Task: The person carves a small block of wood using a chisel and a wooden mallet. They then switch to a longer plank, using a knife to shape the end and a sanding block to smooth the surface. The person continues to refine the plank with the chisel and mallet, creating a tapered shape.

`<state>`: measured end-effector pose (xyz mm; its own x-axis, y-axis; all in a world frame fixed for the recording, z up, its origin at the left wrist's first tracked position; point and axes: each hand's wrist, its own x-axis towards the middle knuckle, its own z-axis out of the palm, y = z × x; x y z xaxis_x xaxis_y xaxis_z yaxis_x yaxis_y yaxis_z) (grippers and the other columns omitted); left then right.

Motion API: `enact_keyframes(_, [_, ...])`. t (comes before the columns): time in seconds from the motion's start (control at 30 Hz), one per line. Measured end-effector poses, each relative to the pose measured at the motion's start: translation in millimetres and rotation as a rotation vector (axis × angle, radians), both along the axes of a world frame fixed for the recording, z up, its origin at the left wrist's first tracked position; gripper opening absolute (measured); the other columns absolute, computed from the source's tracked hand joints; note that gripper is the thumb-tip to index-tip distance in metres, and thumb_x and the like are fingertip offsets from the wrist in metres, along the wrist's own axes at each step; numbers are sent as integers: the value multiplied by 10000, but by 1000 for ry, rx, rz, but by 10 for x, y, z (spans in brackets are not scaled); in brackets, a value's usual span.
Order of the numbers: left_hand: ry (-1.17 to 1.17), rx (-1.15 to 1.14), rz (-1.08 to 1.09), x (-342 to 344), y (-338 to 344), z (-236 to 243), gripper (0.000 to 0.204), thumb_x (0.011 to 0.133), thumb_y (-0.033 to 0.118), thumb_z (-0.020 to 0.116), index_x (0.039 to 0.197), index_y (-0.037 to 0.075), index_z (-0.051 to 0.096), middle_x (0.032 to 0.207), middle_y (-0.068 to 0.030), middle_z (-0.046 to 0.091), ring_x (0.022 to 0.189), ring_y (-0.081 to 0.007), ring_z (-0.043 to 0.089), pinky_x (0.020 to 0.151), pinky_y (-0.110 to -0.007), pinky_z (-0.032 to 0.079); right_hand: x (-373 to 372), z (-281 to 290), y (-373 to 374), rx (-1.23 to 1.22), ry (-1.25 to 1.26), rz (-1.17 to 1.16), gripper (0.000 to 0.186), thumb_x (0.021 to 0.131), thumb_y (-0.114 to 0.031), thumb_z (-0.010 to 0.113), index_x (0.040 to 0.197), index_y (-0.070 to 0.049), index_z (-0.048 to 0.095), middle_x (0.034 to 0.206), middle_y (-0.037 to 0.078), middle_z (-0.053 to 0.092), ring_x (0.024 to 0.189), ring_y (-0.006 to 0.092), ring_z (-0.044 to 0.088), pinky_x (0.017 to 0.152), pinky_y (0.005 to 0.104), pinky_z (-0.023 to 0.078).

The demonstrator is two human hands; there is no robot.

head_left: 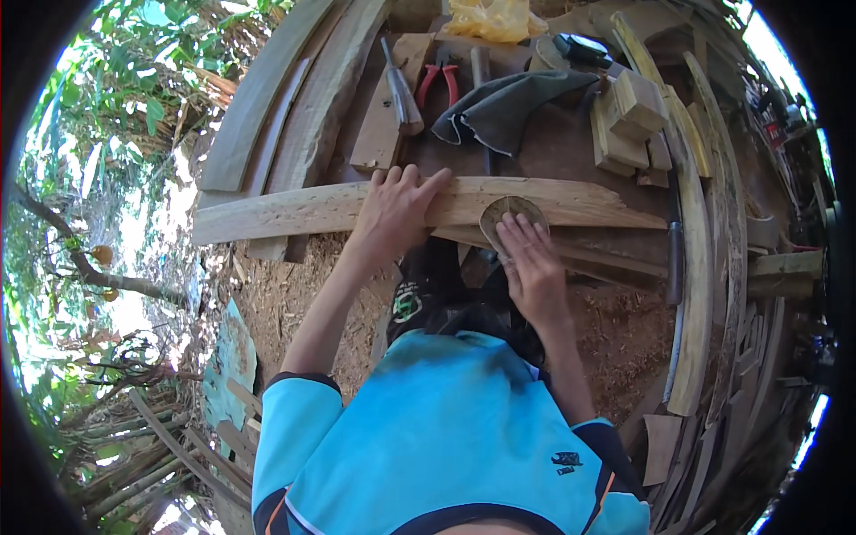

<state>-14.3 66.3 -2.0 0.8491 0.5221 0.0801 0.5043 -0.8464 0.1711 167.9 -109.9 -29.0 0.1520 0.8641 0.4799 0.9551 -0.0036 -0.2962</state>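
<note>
A long pale wooden plank [303,207] lies crosswise in front of me, its right end narrowing to a rough taper. My left hand [392,211] is closed over it left of its middle, fingers hooked over the far edge and thumb spread to the right. A round, brownish sanding disc [496,217] rests on the plank's face right of the middle. My right hand [535,267] holds this disc, fingers laid together across it and pressing it to the wood. The disc's underside and my right thumb are hidden.
Beyond the plank lie a chisel-like tool [399,89], red-handled pliers [439,82], a dark grey cloth [517,107] and stacked wood blocks [629,116]. Long boards [330,98] extend away at the left. Curved wood strips [695,267] and a long dark-handled tool [675,259] border the right side.
</note>
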Motion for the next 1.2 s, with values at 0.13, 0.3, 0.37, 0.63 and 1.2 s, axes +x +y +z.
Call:
enact_keyframes(0.13, [79, -72, -22, 51, 67, 71, 807, 563, 106, 720, 1304, 157, 404, 937, -113, 510, 945, -288, 515, 811, -403, 367, 281, 9, 23, -51, 168, -408, 264, 897, -116, 459, 1105, -15, 585, 1134, 178, 573, 1060, 304, 545, 957, 410, 415])
enact_keyframes(0.3, [128, -138, -32, 46, 80, 107, 820, 556, 63, 683, 1315, 155, 388, 950, -128, 512, 969, -306, 517, 821, -404, 371, 4, -20, -21, 67, -22, -71, 248, 900, -146, 473, 1048, 14, 591, 1120, 190, 581, 1082, 287, 546, 917, 418, 428])
enact_keyframes(0.37, [147, -134, -30, 30, 83, 130, 815, 558, 57, 678, 1313, 154, 387, 952, -130, 512, 972, -311, 517, 821, -407, 372, 207, -14, -71, -116, 324, -436, 283, 920, -179, 446, 1066, 18, 587, 1129, 188, 578, 1093, 292, 537, 937, 408, 414])
enact_keyframes(0.63, [168, -127, -24, 56, 67, 144, 784, 562, 59, 679, 1286, 143, 392, 947, -125, 508, 980, -312, 513, 808, -416, 374, 82, 136, -105, 32, 436, -477, 332, 940, -163, 391, 1177, 27, 524, 1242, 216, 497, 1202, 325, 436, 1062, 407, 293])
enact_keyframes(1.2, [153, -106, -49, 58, 101, 131, 824, 566, 100, 703, 1313, 114, 356, 985, -158, 513, 1009, -343, 509, 856, -427, 384, -47, -82, 47, 165, 155, -60, 281, 838, -174, 559, 1074, -37, 624, 1173, 123, 576, 1137, 291, 503, 974, 439, 365])
